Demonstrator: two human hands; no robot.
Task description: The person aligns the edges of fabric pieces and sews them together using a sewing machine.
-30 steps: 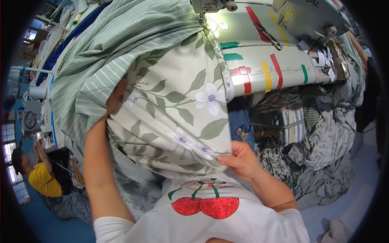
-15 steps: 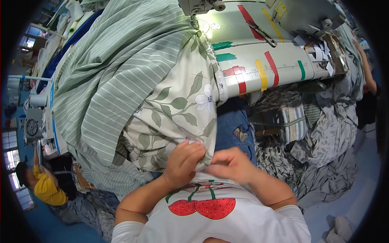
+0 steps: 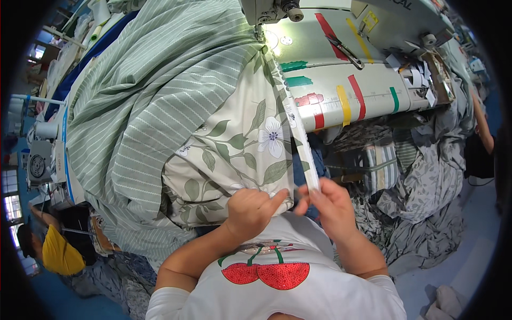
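Bright, even light (machine lamp glares), edges fisheye-bent and dark.

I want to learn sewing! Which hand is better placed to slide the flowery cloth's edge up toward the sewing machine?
Probably the right hand: it pinches the edge strip that runs straight to the sewing machine. The left hand grips the flowery cloth lower down, off to the side.

Both forearms are coming up from the lower edge, bare, elbows bent and angling inward. Left hand [image 3: 249, 209] is sitting loosely fisted, knuckles up, index finger poking out toward the right. Right hand [image 3: 332, 205] is sitting just beside it, fingers curled in a pinch, thumb and fingertips pointing up-left. The two hands are nearly touching at chest height.
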